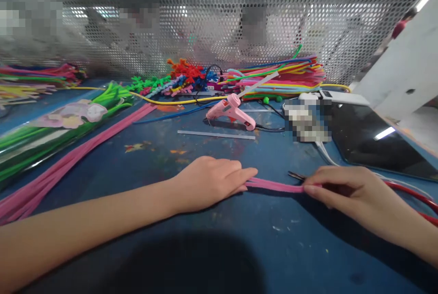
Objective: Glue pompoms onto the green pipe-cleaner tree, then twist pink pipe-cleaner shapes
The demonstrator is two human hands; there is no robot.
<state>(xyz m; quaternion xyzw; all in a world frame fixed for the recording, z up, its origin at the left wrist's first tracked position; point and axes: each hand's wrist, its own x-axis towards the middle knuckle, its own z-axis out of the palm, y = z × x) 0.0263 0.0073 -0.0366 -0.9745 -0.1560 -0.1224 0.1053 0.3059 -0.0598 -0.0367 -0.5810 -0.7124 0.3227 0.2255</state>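
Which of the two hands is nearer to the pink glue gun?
Left. The left hand lies in front of the pink glue gun; the right hand is farther off, to its front right.

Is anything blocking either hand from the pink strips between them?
Nothing visible blocks them: the right hand pinches the pink strips, and the left hand covers part of them. The red-handled tool, partly hidden by the right hand, does not come between.
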